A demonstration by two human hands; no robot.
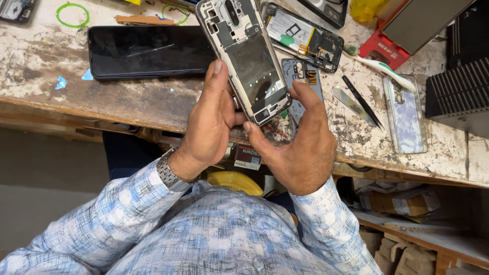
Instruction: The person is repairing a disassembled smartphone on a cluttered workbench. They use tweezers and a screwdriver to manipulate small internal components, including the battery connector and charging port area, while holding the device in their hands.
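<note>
I hold an opened phone frame, its bare metal inside facing up, tilted above the worn workbench. My left hand grips its lower left edge, thumb along the side. My right hand holds the bottom right corner, thumb up against the frame's edge. Under the frame lies a grey phone back part.
A black phone lies face up at the left. Another opened phone with its battery sits behind. Black tweezers, a metal pry blade, a toothbrush, a clear phone case and a red stand lie at the right.
</note>
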